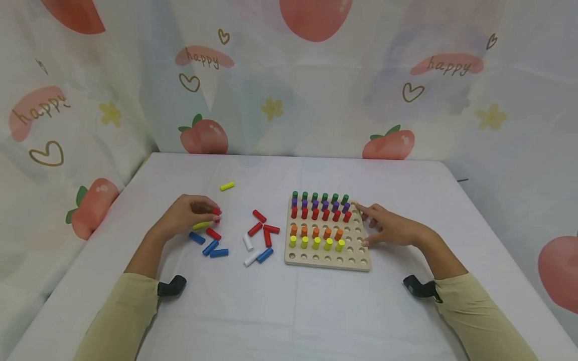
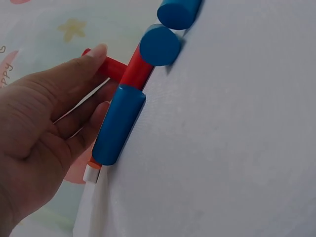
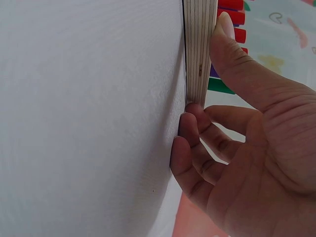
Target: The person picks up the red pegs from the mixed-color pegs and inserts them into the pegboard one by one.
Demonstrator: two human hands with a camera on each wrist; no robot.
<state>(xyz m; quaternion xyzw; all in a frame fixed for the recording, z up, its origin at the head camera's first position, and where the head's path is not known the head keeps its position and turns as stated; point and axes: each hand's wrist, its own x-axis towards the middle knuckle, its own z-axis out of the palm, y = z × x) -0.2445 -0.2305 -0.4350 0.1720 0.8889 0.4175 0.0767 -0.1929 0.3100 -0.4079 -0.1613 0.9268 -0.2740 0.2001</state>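
Left wrist view: a red peg (image 2: 114,69) is pinched by the left hand (image 2: 39,123). In the head view, it is held at the left, near blue pegs (image 1: 219,252); rightward, white pegs (image 1: 248,242) are scattered before the pegboard (image 1: 319,260), whose right edge is touched by the right hand (image 1: 394,225), thumb and fingers spread. Far off, a yellow peg (image 1: 227,186) is seen lying on the tabletop (image 1: 293,306).

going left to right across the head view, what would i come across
The left hand pinching a red peg → the far yellow peg → a cluster of four loose red pegs → the pegboard → the right hand at its edge.
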